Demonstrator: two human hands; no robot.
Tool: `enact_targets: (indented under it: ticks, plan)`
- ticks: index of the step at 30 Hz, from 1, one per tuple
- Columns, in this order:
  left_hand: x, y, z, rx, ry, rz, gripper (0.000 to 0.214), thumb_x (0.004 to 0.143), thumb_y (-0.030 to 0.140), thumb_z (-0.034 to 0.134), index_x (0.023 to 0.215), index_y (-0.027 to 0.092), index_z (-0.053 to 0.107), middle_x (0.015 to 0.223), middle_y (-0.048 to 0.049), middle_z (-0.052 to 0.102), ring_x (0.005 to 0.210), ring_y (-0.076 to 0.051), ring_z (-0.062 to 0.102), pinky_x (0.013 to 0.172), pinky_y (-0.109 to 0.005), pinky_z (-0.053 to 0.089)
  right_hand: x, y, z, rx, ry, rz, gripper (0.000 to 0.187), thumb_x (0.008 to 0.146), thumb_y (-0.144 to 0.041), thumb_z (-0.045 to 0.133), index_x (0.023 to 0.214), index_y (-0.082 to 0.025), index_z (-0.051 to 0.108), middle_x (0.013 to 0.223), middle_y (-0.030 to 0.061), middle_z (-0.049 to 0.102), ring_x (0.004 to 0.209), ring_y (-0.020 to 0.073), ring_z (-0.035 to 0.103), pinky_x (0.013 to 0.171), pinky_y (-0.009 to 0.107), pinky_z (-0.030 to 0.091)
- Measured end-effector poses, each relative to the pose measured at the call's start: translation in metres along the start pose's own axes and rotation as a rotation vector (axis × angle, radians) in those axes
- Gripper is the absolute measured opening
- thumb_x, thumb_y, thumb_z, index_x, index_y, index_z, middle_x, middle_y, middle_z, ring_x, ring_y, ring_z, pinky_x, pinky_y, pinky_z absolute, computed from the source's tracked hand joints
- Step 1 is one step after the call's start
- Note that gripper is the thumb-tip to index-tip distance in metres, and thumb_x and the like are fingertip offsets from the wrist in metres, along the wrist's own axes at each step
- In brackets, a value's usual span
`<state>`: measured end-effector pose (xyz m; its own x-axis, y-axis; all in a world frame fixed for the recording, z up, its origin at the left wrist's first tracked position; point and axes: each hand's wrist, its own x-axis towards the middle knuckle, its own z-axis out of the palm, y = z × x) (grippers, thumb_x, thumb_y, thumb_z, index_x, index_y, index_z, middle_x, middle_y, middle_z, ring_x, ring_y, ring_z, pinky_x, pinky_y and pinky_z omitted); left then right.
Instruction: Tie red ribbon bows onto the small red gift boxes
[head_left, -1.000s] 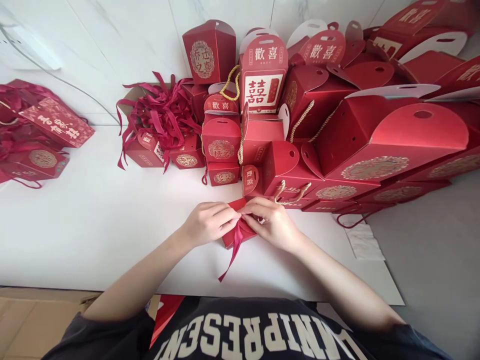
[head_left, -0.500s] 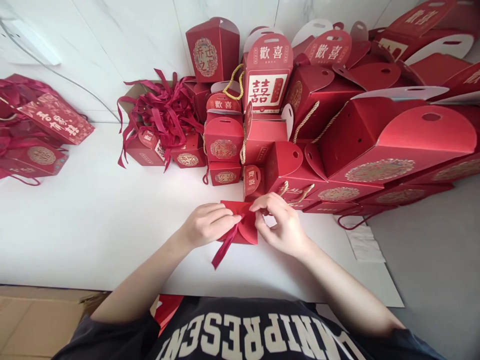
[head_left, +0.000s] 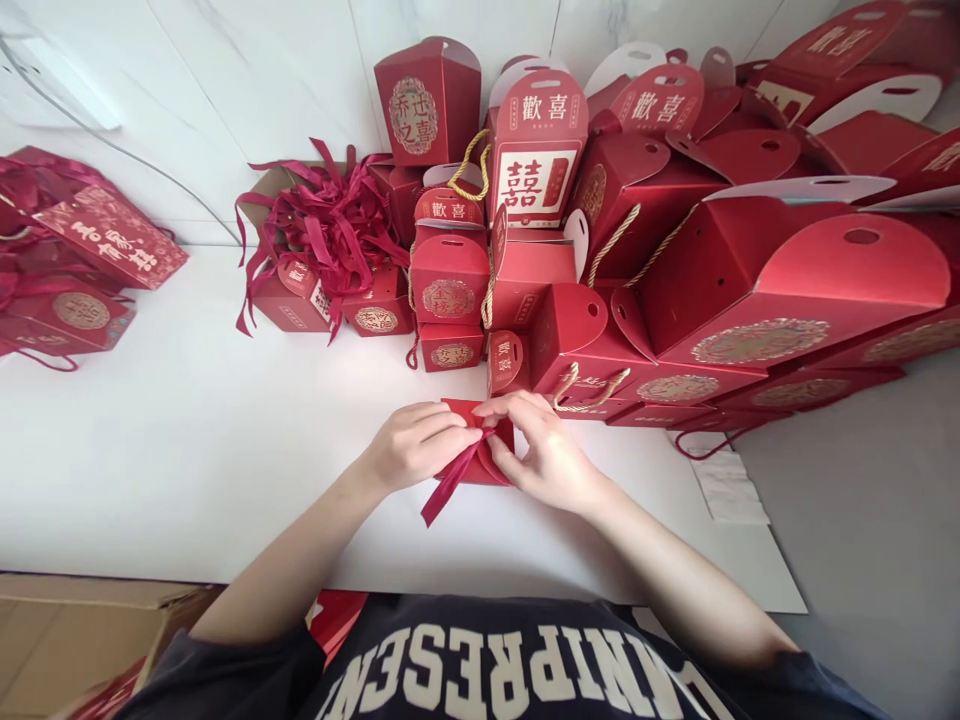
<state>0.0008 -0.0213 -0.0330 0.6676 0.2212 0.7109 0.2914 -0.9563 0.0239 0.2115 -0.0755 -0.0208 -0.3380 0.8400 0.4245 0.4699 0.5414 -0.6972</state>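
Note:
A small red gift box [head_left: 472, 473] sits on the table in front of me, partly covered by both hands. A dark pink ribbon [head_left: 452, 487] crosses its top, one tail hanging over the front edge. My left hand [head_left: 420, 448] pinches the ribbon near the box's middle, its fingers closed. From the other side, my right hand [head_left: 551, 455] curls over the box, thumb and fingertips meeting the ribbon close to the left fingertips. The exact grip of the right fingertips is partly hidden.
Stacked red gift boxes [head_left: 652, 290] rise behind and to the right. Loose ribbons [head_left: 330, 215] fill an opened box at back left. Ribboned boxes [head_left: 75, 310] stand far left on the white table [head_left: 187, 430]. A cardboard carton [head_left: 75, 640] is below the front edge.
My right hand has moved left, bringing its fingertips onto the ribbon beside the left hand. My left hand keeps its pinch almost in place.

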Motion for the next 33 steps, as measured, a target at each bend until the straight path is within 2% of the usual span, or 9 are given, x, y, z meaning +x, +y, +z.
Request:
enact_targets:
  ticks: [4,8,11,16,19,21,23,27,33]
  plan:
    - [-0.002,0.000,0.001,0.009,0.014,0.006,0.008,0.089,0.011,0.060,0.086,0.018,0.065,0.073,-0.0020,0.068,0.065,-0.013,0.063,0.060,-0.027,0.052,-0.003,0.001,0.005,0.075,0.147,0.076,0.029,0.083,-0.010,0.053,0.109,-0.023,0.052,0.095,0.0047,0.062,0.088,0.0204,0.062,0.083,0.037,0.050]
    - [-0.001,0.001,0.000,-0.009,-0.007,0.005,0.009,0.090,0.012,0.059,0.090,0.018,0.065,0.075,-0.0023,0.069,0.068,-0.013,0.064,0.062,-0.027,0.052,-0.003,0.000,0.008,0.038,0.082,0.047,0.036,0.080,-0.006,0.054,0.112,-0.023,0.053,0.100,0.0062,0.064,0.096,0.0233,0.061,0.088,0.041,0.047]
    - [0.001,0.003,-0.001,-0.031,-0.027,0.029,0.008,0.090,0.011,0.060,0.091,0.018,0.065,0.078,-0.0030,0.070,0.068,-0.013,0.062,0.062,-0.027,0.050,-0.004,-0.003,0.012,0.107,0.087,0.030,0.028,0.086,-0.006,0.050,0.108,-0.023,0.056,0.098,0.0053,0.065,0.095,0.0213,0.061,0.087,0.039,0.047]
    - [0.005,0.007,0.000,-0.105,-0.050,0.053,0.008,0.088,0.009,0.061,0.088,0.016,0.066,0.077,-0.0037,0.071,0.067,-0.014,0.060,0.060,-0.028,0.048,-0.012,-0.011,0.011,0.464,0.164,0.261,0.008,0.101,-0.025,0.045,0.100,-0.023,0.052,0.091,0.0034,0.063,0.078,0.0154,0.061,0.074,0.031,0.051]
    - [0.005,0.007,0.001,-0.134,-0.031,0.049,0.009,0.088,0.009,0.062,0.091,0.016,0.066,0.077,-0.0039,0.070,0.067,-0.014,0.060,0.059,-0.027,0.048,-0.016,-0.010,0.002,0.480,0.175,0.271,0.010,0.100,-0.026,0.045,0.108,-0.024,0.051,0.106,0.0063,0.063,0.096,0.0184,0.063,0.087,0.036,0.052]
    - [0.005,0.006,0.002,-0.139,-0.018,0.045,0.009,0.089,0.010,0.061,0.093,0.016,0.066,0.077,-0.0037,0.070,0.067,-0.014,0.060,0.060,-0.027,0.048,-0.017,-0.006,-0.006,0.370,0.103,0.216,0.024,0.096,-0.021,0.051,0.120,-0.024,0.051,0.121,0.0088,0.060,0.114,0.0219,0.058,0.100,0.041,0.046]
    - [0.005,0.006,0.003,-0.139,-0.015,0.047,0.009,0.089,0.010,0.061,0.094,0.016,0.066,0.077,-0.0036,0.070,0.068,-0.013,0.060,0.061,-0.027,0.049,-0.018,-0.003,-0.011,0.283,0.006,0.158,0.028,0.092,-0.018,0.056,0.119,-0.023,0.055,0.125,0.0090,0.060,0.118,0.0229,0.056,0.103,0.042,0.044]
    - [0.006,0.006,0.004,-0.142,-0.007,0.054,0.007,0.088,0.010,0.063,0.091,0.016,0.066,0.076,-0.0035,0.069,0.065,-0.013,0.059,0.060,-0.027,0.048,-0.018,-0.001,-0.006,0.342,0.016,0.174,0.005,0.095,-0.019,0.056,0.096,-0.022,0.061,0.100,0.0054,0.068,0.098,0.0195,0.063,0.091,0.037,0.049]
    - [0.006,0.006,0.003,-0.167,0.003,0.056,0.008,0.088,0.009,0.061,0.090,0.016,0.065,0.075,-0.0041,0.069,0.065,-0.014,0.059,0.059,-0.027,0.049,-0.023,0.003,-0.005,0.704,0.069,0.246,0.010,0.093,-0.028,0.063,0.088,-0.022,0.057,0.083,0.0015,0.063,0.075,0.0150,0.058,0.073,0.031,0.048]
